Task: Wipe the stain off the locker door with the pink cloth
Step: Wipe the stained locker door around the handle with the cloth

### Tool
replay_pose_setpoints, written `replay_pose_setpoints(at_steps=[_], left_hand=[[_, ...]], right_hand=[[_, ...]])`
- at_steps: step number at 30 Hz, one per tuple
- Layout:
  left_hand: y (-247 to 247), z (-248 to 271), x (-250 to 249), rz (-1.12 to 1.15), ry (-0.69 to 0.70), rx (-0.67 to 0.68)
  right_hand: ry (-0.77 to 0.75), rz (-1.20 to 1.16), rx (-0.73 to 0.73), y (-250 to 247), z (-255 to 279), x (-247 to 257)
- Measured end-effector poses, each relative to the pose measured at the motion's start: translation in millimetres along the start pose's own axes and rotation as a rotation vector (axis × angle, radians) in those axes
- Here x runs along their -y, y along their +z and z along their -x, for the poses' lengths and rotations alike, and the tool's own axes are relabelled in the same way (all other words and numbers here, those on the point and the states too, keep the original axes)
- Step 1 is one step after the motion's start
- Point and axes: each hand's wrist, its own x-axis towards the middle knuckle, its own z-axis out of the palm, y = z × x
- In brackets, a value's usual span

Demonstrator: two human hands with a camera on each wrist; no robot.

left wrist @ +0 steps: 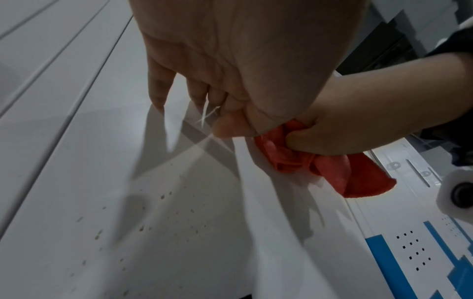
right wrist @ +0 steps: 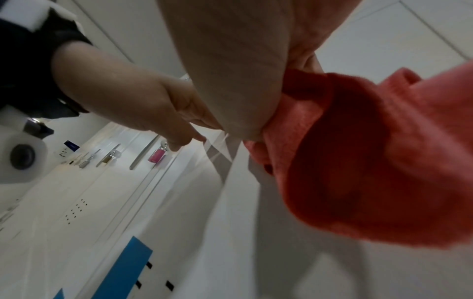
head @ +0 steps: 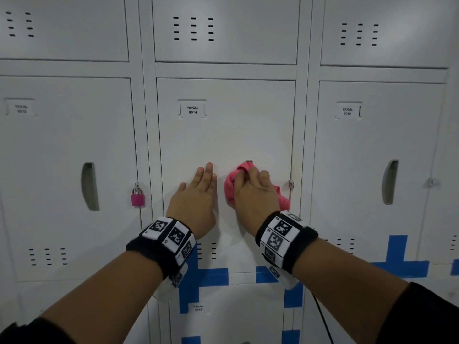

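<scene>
Right hand [head: 253, 192] grips the bunched pink cloth [head: 232, 187] with curled fingers, pressing it against the locker door [head: 223, 135] labelled 0014, low near its latch side. Left hand [head: 196, 194] lies flat on that door just beside it, fingers straight. Small brownish specks [left wrist: 143, 228] dot the door below the hands.

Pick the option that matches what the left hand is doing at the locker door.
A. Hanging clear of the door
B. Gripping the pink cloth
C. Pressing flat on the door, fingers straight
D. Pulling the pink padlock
C: the left hand lies flat with straight fingers on the white metal locker door, while the right hand holds the bunched pink cloth.
</scene>
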Motion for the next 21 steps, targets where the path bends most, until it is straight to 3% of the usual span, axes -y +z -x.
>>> replay_pose_setpoints(at_steps=[14,18,21], left_hand=[[-0.6,-1.0,4.4,0.015,0.004,0.022],[-1.5,-0.7,3.7,0.021,0.001,0.025],[-2.6,-0.5,2.6,0.036,-0.001,0.032]], right_hand=[[-0.173,-0.021,0.110,3.3,16.2,15.2],[-0.211,-0.308,0.024,-0.1,15.0,-1.1],[-0.036,-0.705,0.074,12.3,17.9,-21.6]])
